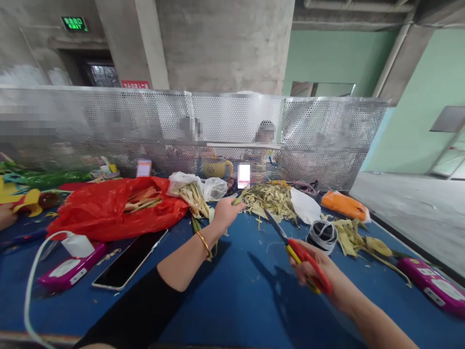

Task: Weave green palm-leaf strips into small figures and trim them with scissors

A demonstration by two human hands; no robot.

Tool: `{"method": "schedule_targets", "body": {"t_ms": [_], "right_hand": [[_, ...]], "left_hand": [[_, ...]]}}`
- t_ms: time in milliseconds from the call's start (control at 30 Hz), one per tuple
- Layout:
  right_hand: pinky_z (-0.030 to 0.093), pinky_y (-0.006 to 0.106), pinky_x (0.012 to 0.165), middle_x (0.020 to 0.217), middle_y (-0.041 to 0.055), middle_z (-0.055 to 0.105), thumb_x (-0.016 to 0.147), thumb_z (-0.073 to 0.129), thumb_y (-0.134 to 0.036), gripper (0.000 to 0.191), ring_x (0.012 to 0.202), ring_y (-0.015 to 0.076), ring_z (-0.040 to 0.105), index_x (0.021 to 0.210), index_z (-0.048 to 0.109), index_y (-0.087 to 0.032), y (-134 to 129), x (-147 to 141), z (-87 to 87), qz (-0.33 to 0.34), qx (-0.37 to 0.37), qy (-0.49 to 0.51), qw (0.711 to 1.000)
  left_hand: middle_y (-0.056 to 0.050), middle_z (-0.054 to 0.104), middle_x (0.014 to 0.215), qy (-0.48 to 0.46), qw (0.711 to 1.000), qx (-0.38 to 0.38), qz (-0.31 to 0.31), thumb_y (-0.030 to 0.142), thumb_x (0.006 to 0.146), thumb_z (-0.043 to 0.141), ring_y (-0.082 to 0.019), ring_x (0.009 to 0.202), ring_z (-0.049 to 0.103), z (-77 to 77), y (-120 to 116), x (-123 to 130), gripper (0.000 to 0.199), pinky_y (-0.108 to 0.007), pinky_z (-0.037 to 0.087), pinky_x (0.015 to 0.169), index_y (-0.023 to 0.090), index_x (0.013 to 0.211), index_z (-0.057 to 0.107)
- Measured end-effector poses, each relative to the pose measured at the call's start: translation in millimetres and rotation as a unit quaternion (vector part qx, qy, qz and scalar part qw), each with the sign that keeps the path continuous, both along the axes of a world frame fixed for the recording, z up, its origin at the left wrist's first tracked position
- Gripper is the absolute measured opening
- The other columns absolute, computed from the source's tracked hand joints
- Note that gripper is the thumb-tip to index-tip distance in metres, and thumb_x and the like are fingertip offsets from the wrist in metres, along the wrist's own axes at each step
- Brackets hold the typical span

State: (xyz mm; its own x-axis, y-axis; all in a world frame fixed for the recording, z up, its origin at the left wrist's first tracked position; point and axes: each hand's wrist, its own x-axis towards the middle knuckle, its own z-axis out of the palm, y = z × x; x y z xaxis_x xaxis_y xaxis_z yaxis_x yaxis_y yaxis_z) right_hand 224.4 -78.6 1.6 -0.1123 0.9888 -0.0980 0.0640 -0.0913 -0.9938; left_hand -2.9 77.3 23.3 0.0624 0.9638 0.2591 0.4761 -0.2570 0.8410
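My left hand (225, 213), with a gold bangle at the wrist, is closed on a greenish strip of corn husk (237, 200). Its tip pokes out past the fingers, and the rest is mostly hidden by the hand. Just beyond lies a heap of shredded husk pieces (278, 198) on the blue table (240, 300). A pair of scissors (305, 261) with red and yellow handles is gripped in my right hand (316, 266). The blades point forward and left toward the heap, and they look closed together.
On the left are a red plastic bag (98, 208) holding husks, a phone (132, 259) and a purple power strip (74, 266). To the right sit a wire coil (322, 236), loose husks (348, 237), an orange packet (345, 206) and another purple power strip (432, 286). A perforated metal screen (236, 116) stands behind.
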Motion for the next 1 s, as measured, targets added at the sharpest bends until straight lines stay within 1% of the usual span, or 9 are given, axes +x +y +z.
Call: {"method": "schedule_targets", "body": {"t_ms": [67,100,167,233,367,533,700,800,1000], "right_hand": [[0.048,0.029,0.068,0.082,0.0010,0.062,0.063,0.066,-0.020,0.043,0.061,0.0114,0.056,0.105,0.060,-0.019,18,-18,10.2,0.026,-0.017,0.174,0.984],[0.049,0.029,0.075,0.083,0.0005,0.063,0.061,0.070,-0.018,0.041,0.064,0.0111,0.058,0.101,0.062,-0.020,28,-28,15.0,0.035,-0.032,0.231,0.972],[0.048,0.032,0.085,0.078,-0.0018,0.062,0.058,0.076,-0.017,0.038,0.064,0.0101,0.058,0.093,0.063,-0.021,49,-47,20.9,0.032,-0.041,0.286,0.957],[0.046,0.035,0.090,0.076,-0.0018,0.062,0.066,0.077,-0.031,0.031,0.064,0.0112,0.059,0.092,0.064,-0.021,64,-62,20.3,0.040,-0.043,0.318,0.946],[0.047,0.036,0.086,0.081,0.0031,0.064,0.075,0.067,-0.055,0.041,0.078,0.0180,0.064,0.096,0.064,-0.020,67,-76,5.3,0.079,-0.085,0.346,0.931],[0.045,0.027,0.059,0.069,0.0006,0.056,0.083,0.052,-0.061,0.046,0.053,0.0109,0.051,0.094,0.061,-0.018,57,-75,-4.4,0.096,-0.110,0.354,0.924],[0.045,0.028,0.056,0.067,0.0001,0.053,0.085,0.040,-0.068,0.058,0.048,0.0102,0.049,0.097,0.061,-0.015,61,-72,-2.0,0.161,-0.123,0.356,0.912],[0.045,0.028,0.055,0.067,-0.0004,0.051,0.085,0.038,-0.069,0.060,0.047,0.0097,0.048,0.099,0.061,-0.015,61,-72,-2.7,0.174,-0.136,0.353,0.909],[0.045,0.027,0.054,0.067,-0.0008,0.050,0.085,0.037,-0.069,0.061,0.046,0.0085,0.046,0.100,0.061,-0.015,60,-73,-3.0,0.165,-0.128,0.351,0.913]], "left_hand": [[0.004,0.047,0.053,0.012,1.000,0.005,0.010,0.038,0.071,0.060,-0.011,0.053,0.039,-2.4,7,-5,0.024,-0.023,0.024,0.051,0.015,0.064,0.063],[0.004,0.046,0.052,0.018,1.000,0.007,0.016,0.038,0.071,0.060,-0.011,0.053,0.039,-3.3,10,-7,0.024,-0.023,0.024,0.051,0.015,0.063,0.062],[0.004,0.044,0.050,0.032,0.999,0.011,0.028,0.038,0.072,0.059,-0.011,0.052,0.040,-4.4,14,-12,0.025,-0.023,0.024,0.051,0.016,0.060,0.061],[0.005,0.043,0.049,0.047,0.998,0.014,0.042,0.038,0.072,0.060,-0.011,0.052,0.040,-4.9,17,-17,0.026,-0.023,0.024,0.051,0.016,0.058,0.060],[0.004,0.045,0.051,0.085,0.994,0.021,0.066,0.038,0.073,0.059,-0.012,0.054,0.043,-6.2,25,-23,0.026,-0.024,0.024,0.052,0.016,0.059,0.061],[0.000,0.055,0.058,0.129,0.989,0.025,0.066,0.035,0.076,0.057,-0.014,0.061,0.049,-9.5,25,-17,0.024,-0.024,0.026,0.055,0.015,0.068,0.066],[-0.002,0.060,0.063,0.168,0.983,0.039,0.070,0.034,0.079,0.054,-0.015,0.063,0.050,-9.6,15,-9,0.025,-0.024,0.026,0.056,0.016,0.067,0.065],[-0.002,0.058,0.060,0.193,0.976,0.057,0.082,0.034,0.080,0.052,-0.015,0.060,0.047,-9.5,10,-7,0.026,-0.026,0.023,0.055,0.017,0.063,0.063],[-0.001,0.053,0.055,0.191,0.979,0.053,0.050,0.030,0.078,0.053,-0.014,0.056,0.041,-10.8,1,0,0.023,-0.026,0.020,0.055,0.019,0.058,0.057]]}}
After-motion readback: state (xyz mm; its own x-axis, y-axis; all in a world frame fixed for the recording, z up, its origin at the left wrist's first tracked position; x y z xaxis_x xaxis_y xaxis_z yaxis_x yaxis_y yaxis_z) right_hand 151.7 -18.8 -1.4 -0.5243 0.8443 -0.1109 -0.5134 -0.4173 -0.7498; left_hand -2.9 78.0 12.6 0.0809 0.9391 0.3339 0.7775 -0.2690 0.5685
